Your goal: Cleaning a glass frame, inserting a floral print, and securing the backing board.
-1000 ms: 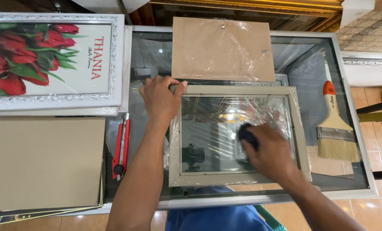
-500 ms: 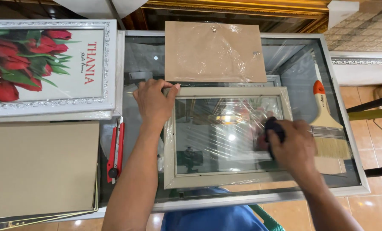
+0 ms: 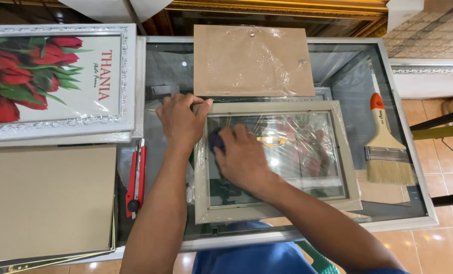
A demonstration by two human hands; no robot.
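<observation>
Your one camera sits on your head, looking steeply down and close at your hands (image 3: 211,139) on the surface (image 3: 348,76); floor shows to their right.

A glass-topped table (image 3: 414,203) with a pale metal rim carries everything. A grey picture frame (image 3: 277,203) with a glass pane lies flat near its front edge. Behind the frame lies a brown backing board (image 3: 252,61). Right of the frame lies a wide paintbrush (image 3: 386,147) with an orange-tipped handle. Left of the frame lies a red utility knife (image 3: 136,177), then a stack of brown boards (image 3: 46,203) and a white-framed tulip print (image 3: 59,81).
</observation>
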